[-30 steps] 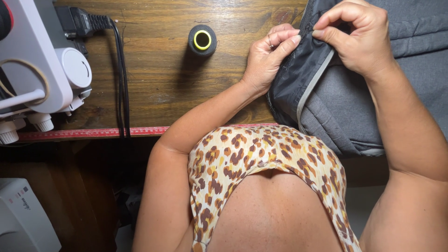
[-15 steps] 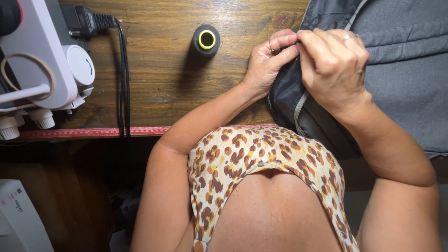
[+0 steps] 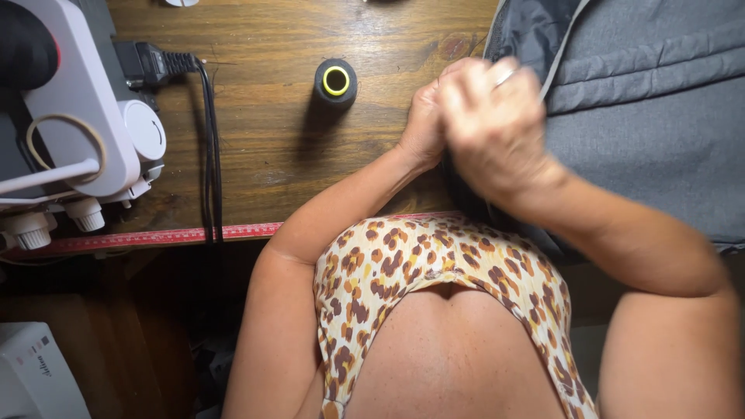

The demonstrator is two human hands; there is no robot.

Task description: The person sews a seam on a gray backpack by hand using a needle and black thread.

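Note:
A grey padded fabric piece [image 3: 644,147] with a dark lining and a pale piping strip lies over the right side of the wooden table [image 3: 272,147]. My left hand [image 3: 423,128] is curled at the fabric's left edge, fingers closed on it. My right hand [image 3: 497,124], blurred by motion, lies right against the left hand and over the same edge, fingers bent around the fabric. The gripped spot itself is hidden under the two hands.
A black thread spool with a yellow core [image 3: 335,81] stands upright on the table left of my hands. A white sewing machine [image 3: 85,132] sits at far left with a black plug and cable [image 3: 206,132]. A red measuring tape [image 3: 155,237] runs along the table's front edge.
My right hand has slid left along the fabric edge until it meets my left hand. The left hand has stayed at the edge.

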